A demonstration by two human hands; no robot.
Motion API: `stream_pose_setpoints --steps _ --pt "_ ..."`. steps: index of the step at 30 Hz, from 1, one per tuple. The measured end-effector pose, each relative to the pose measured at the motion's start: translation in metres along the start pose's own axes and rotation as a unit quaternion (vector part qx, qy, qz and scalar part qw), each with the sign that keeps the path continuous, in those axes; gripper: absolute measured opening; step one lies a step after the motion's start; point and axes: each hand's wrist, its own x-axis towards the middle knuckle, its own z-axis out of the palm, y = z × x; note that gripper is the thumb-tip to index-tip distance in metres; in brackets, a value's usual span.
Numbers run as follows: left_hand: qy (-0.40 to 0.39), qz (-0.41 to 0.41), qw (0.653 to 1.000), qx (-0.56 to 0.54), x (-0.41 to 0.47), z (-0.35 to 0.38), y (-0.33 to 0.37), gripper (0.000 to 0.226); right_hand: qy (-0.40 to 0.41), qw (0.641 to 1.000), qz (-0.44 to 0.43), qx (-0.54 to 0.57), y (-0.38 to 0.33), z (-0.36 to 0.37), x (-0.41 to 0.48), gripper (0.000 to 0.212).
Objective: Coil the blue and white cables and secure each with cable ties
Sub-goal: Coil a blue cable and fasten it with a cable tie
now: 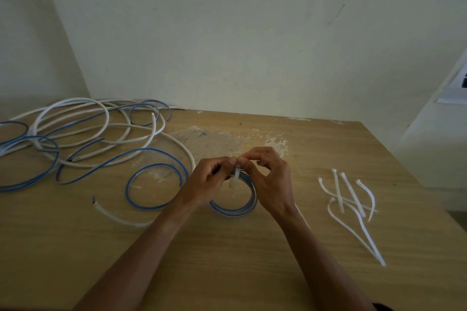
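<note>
A small coil of blue and white cable (236, 211) stands on the wooden table (227, 260) between my hands. A white cable tie (235, 176) wraps the coil's top. My left hand (209, 182) and my right hand (270, 179) both pinch this tie above the coil, fingertips nearly touching. More of the blue and white cable (154, 184) trails left in loose loops. A tangle of white cable (96, 131) and blue cable lies at the far left.
Several loose white cable ties (351, 199) lie on the table to the right of my hands. Pale scuffed patches (227, 139) mark the table behind my hands. A wall runs along the table's far edge, and the right edge drops off.
</note>
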Motion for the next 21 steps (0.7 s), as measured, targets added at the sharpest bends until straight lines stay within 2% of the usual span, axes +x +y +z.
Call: stream_pose_setpoints --steps 5,10,12,19,21 --pt "-0.026 -0.05 0.998 -0.042 0.0005 0.0032 0.0037 0.029 -0.019 0.999 0.036 0.022 0.0012 0.0004 0.0021 0.01" --pt "-0.024 -0.122 0.983 -0.132 0.0002 0.0062 0.0011 0.038 -0.029 0.995 0.048 0.084 0.0022 -0.0014 0.0038 0.01" --pt "-0.036 -0.123 0.981 -0.146 0.0003 0.0057 0.0002 0.039 -0.033 0.991 0.066 0.112 0.0021 -0.0006 0.0032 0.011" --pt "-0.043 -0.094 0.992 -0.078 0.002 0.0057 0.0034 0.033 -0.02 0.992 0.074 0.1 0.0028 0.0025 -0.0011 0.006" --pt "-0.047 -0.069 0.996 -0.034 0.001 0.0058 0.0044 0.03 0.008 0.991 0.089 0.102 0.0008 0.0018 -0.0003 0.005"
